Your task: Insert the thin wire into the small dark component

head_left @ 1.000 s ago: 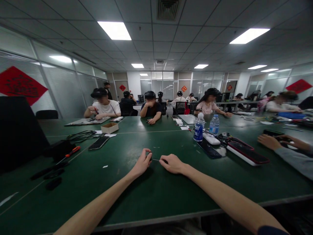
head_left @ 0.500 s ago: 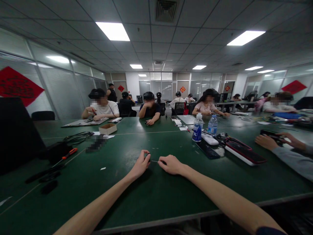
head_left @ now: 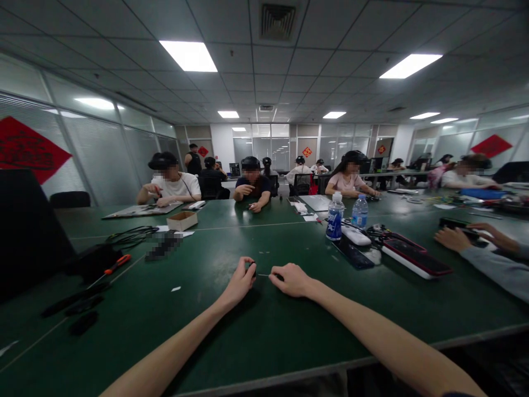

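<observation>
Over the middle of the green table (head_left: pixel 198 331), my left hand (head_left: pixel 242 281) is closed, thumb and fingers pinching a small black object (head_left: pixel 253 268) that is mostly hidden. My right hand (head_left: pixel 291 279) is wrapped round a slim tool with a dark handle, apparently a small screwdriver (head_left: pixel 263 275). Its thin pale shaft points left toward the black object. Whether the tip touches that object is too small to tell. Both hands are close together, a short gap between them.
A blue-labelled bottle (head_left: pixel 334 218), a water bottle (head_left: pixel 360 212), a dark phone (head_left: pixel 353 255) and a red-edged device (head_left: pixel 415 256) stand or lie to the right. Leftward are an open box (head_left: pixel 182 220), cables (head_left: pixel 134 234) and an orange-handled screwdriver (head_left: pixel 118 264). Co-workers sit around.
The view has shifted slightly. My hands keep nearly the same pose, the shaft still between them. Across the table, a co-worker's hand has come down from the face.
</observation>
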Demonstrator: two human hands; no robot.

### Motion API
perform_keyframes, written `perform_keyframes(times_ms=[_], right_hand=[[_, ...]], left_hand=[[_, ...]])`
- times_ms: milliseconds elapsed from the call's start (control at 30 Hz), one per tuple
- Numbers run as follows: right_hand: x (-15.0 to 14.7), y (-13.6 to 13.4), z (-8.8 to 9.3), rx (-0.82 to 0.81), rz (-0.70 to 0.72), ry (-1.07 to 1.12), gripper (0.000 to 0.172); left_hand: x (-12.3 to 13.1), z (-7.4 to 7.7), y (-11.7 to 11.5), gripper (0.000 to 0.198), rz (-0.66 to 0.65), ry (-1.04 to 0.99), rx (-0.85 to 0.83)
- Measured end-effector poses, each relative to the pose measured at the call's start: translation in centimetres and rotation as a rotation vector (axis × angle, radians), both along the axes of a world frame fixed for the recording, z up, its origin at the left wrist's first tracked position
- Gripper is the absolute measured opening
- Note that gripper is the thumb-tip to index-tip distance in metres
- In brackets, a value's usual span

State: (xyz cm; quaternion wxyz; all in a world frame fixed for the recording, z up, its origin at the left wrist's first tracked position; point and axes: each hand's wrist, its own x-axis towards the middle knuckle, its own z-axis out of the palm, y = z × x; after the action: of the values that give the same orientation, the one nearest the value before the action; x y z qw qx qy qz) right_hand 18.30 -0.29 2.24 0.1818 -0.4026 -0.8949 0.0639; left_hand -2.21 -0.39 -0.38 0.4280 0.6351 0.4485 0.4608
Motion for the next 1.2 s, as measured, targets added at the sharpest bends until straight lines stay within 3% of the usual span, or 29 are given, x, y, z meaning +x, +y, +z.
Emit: perform_keyframes(times_ms=[333,733,1200], right_hand=[[0.16,-0.18,-0.2,0.033,0.059,0.013,0.03],[-0.01,-0.44,-0.12,0.075,0.092,0.06,0.024],[-0.2,-0.66,-0.38,0.054,0.092,0.134,0.023]], left_hand=[[-0.26,0.11,-0.45,0.043,-0.024,0.016,-0.022],[-0.44,0.06,-0.14,0.034,-0.074,-0.017,-0.007],[-0.56,0.06,0.4,0.04,-0.008,-0.058,-0.068]])
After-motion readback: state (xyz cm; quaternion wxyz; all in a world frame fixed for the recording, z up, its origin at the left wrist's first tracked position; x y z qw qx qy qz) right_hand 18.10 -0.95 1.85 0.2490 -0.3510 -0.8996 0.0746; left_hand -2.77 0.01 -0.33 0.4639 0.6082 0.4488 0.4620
